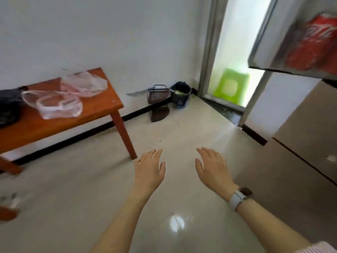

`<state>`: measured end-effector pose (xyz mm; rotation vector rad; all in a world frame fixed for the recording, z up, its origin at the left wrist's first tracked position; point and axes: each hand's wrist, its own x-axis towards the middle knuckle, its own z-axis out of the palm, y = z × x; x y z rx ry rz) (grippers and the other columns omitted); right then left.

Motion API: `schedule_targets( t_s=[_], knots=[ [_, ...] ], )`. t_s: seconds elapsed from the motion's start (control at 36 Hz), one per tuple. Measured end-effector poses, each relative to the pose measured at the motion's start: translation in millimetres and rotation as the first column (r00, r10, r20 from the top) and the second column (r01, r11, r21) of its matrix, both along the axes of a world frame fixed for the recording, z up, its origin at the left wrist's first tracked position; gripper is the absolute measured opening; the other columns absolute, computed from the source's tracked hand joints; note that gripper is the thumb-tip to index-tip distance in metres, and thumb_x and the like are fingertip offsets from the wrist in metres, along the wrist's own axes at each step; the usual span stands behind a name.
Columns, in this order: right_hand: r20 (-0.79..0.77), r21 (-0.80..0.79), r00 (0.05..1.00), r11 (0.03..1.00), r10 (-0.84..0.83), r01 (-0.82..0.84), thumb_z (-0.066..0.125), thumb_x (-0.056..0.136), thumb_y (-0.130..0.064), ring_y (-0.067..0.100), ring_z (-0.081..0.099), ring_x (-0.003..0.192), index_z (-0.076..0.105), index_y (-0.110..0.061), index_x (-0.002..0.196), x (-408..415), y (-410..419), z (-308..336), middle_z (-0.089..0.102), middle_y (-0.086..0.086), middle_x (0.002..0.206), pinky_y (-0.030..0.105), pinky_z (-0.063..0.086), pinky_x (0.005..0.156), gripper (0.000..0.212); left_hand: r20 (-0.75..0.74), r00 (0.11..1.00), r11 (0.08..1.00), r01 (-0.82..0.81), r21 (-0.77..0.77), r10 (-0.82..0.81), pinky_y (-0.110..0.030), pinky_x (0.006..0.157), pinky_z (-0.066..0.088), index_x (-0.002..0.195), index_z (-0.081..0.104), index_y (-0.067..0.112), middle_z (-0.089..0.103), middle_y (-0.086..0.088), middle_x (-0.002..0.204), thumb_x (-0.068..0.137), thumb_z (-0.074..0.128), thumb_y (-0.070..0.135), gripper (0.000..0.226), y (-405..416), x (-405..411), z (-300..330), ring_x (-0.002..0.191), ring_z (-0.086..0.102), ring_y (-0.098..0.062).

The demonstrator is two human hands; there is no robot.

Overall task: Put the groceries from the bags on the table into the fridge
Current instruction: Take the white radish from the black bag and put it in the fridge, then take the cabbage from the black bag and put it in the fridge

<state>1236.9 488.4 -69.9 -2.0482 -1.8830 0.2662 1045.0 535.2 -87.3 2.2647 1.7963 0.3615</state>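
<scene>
While both arms reach forward over the pale floor (182, 136), the left hand (149, 168) and the right hand (212, 166) float side by side, palms down, fingers straight and relaxed, holding nothing and touching nothing. A watch (238, 197) sits on the right wrist.

Up and to the left of the left hand stands the wooden table (102, 108) against the white wall. On it lie two clear plastic bags: one (54, 104) nearer the table's front, another (85, 84) behind it by the wall; contents too blurred to tell. A black bag (9, 105) lies at the table's far left.

Right of the right hand stands the fridge (308, 128); its upper door (273, 31) hangs open, a red cola pack (313, 42) in the door shelf.

Ahead of both hands, in the corner, sit a dark wire basket (157, 94) and a dark bucket (180, 96). Beyond an open doorway, a green stool (230, 86).
</scene>
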Motion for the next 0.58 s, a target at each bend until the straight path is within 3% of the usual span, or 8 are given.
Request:
schedule_targets(
  t_s=[0.14,0.28,0.42,0.58],
  knots=[
    [-0.042,-0.043,0.966,0.965,0.255,-0.257,0.036,0.095,-0.032,0.026,0.033,0.133,0.043,-0.016,0.135,-179,55,-16,0.041,0.006,0.143,0.041,0.027,0.108,0.043,-0.021,0.963,0.958,-0.271,-0.097,0.27,-0.036,0.108,0.025,0.142,0.034,0.02,0.036,0.001,0.147,0.096,0.04,0.03,0.048,-2,-184,-13,0.134,0.034,-0.018],
    [-0.159,-0.065,0.868,0.873,0.47,-0.484,0.039,0.094,-0.029,0.031,0.041,0.127,0.049,-0.009,0.129,-341,93,-24,0.047,0.012,0.137,0.041,0.035,0.105,0.041,-0.069,0.867,0.857,-0.498,-0.131,0.493,-0.038,0.106,0.028,0.141,0.036,0.016,0.038,-0.003,0.146,0.096,0.039,0.028,0.046,-9,-340,-12,0.132,0.037,-0.022],
    [-0.225,-0.064,0.719,0.727,0.657,-0.684,0.039,0.091,-0.026,0.033,0.047,0.122,0.053,-0.004,0.125,-458,123,-20,0.051,0.015,0.132,0.038,0.036,0.102,0.043,-0.018,0.745,0.738,-0.664,-0.124,0.667,-0.042,0.099,0.037,0.138,0.039,0.017,0.046,-0.005,0.138,0.094,0.044,0.026,0.045,-9,-448,-9,0.124,0.044,-0.026],
    [-0.267,-0.072,0.6,0.606,0.754,-0.792,0.042,0.096,-0.021,0.027,0.049,0.119,0.048,-0.007,0.13,-562,181,-16,0.051,0.009,0.132,0.03,0.036,0.099,0.037,0.066,0.65,0.652,-0.746,-0.136,0.757,-0.044,0.101,0.036,0.135,0.043,0.017,0.046,-0.005,0.138,0.095,0.046,0.025,0.041,26,-539,-10,0.127,0.042,-0.026]
  ],
)
